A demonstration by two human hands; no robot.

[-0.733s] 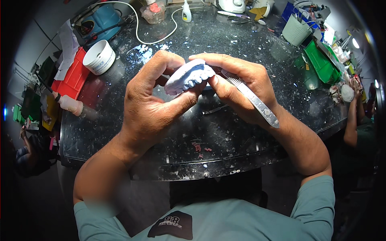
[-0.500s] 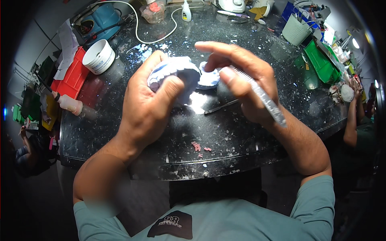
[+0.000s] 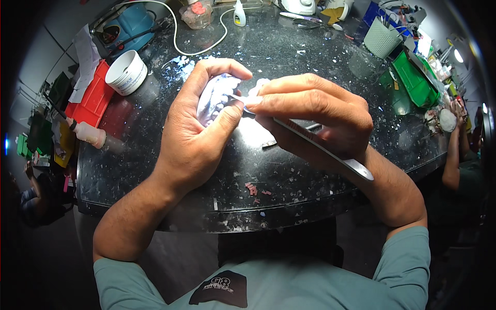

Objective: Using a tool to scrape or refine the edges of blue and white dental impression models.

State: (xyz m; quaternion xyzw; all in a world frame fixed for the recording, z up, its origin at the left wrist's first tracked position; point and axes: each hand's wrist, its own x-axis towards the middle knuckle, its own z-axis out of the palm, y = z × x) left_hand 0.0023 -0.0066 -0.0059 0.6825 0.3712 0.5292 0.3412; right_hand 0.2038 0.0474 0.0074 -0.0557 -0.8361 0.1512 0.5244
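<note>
Black worktop (image 3: 310, 170) open around left hand (image 3: 194, 139) (gripping probably plaster cast (image 3: 214, 95)).

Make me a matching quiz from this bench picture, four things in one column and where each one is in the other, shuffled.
1. dental cast
2. metal tool
3. white tub
4. green tray

a. far right of the bench
b. in the right hand
c. beside the red box, at left
d. in the left hand

Pairs: 1-d, 2-b, 3-c, 4-a
</note>
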